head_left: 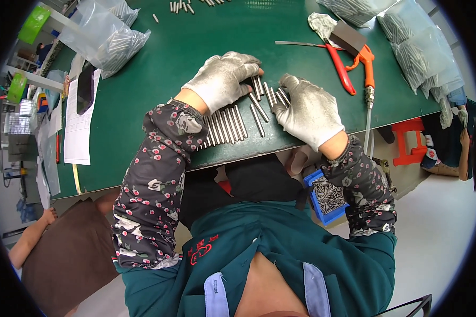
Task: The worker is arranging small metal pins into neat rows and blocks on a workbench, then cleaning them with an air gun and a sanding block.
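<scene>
My left hand point(222, 79), in a soiled white glove with bare fingertips, curls its thumb and fingers about a few short metal pins point(257, 87) on the green table. Opposite it, my right hand point(311, 112), also gloved, bends its fingers round more metal pins point(283, 96). Two loose pins point(257, 122) lie between the hands, pointing toward the table edge. Below my left wrist, a row of metal pins point(226, 126) lies side by side near the front edge; my wrist and sleeve cover part of it.
Bags of pins point(119, 50) stand back left, others point(415, 53) at right. Red-handled pliers point(339, 68), an orange air gun point(366, 66) and a dark block point(348, 36) lie at right. A phone point(88, 91) rests on paper. A blue bin point(330, 215) of pins stands below.
</scene>
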Demonstrator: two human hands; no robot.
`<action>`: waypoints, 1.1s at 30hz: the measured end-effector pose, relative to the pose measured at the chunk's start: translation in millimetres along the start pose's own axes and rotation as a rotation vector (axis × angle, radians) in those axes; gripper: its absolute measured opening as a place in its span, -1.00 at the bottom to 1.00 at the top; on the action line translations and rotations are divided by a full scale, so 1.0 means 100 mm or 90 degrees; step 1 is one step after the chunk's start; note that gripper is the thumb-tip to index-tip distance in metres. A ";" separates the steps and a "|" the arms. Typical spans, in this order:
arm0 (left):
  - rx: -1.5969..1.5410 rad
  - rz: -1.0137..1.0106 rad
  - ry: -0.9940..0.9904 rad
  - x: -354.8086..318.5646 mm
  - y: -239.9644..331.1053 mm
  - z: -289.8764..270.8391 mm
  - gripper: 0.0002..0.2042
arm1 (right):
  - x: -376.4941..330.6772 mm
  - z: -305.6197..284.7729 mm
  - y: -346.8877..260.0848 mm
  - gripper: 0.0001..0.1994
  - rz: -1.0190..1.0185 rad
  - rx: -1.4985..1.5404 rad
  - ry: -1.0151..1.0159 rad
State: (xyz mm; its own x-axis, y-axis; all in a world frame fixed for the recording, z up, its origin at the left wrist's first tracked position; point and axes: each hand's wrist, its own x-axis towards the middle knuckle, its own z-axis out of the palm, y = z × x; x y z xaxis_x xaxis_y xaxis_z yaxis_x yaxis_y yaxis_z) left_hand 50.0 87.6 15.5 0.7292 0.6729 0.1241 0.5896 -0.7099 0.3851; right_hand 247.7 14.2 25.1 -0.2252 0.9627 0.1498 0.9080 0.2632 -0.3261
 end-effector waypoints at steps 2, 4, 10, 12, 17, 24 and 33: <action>0.012 0.006 0.006 0.01 -0.04 0.01 -0.61 | 0.02 0.00 0.01 -0.70 0.013 -0.006 -0.014; 0.036 0.002 0.031 -0.01 -0.06 0.02 -0.62 | 0.04 -0.02 0.03 -0.70 0.022 0.016 -0.033; 0.122 -0.124 0.083 -0.02 0.03 0.04 -0.57 | 0.20 -0.05 0.05 -0.59 -0.164 -0.026 -0.029; 0.114 -0.145 0.068 -0.04 0.06 0.01 -0.57 | 0.24 -0.08 0.06 -0.47 -0.173 -0.048 -0.115; 0.117 -0.138 0.046 -0.05 0.05 0.06 -0.57 | 0.28 -0.07 0.06 -0.45 -0.190 -0.080 -0.142; 0.141 0.074 0.045 0.03 -0.01 0.02 -0.70 | 0.22 -0.02 0.10 -0.49 -0.230 -0.018 -0.003; 0.284 0.045 -0.077 0.10 0.12 -0.11 -0.80 | 0.15 0.08 0.17 -0.81 0.013 0.529 -0.103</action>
State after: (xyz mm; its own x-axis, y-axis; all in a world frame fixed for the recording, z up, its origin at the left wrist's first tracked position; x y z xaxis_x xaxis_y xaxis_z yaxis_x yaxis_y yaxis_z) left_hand 60.3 87.7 31.7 0.7925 0.6097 0.0176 0.6096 -0.7909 -0.0540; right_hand 256.6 34.0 14.1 -0.3174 0.9481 0.0215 0.3717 0.1452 -0.9169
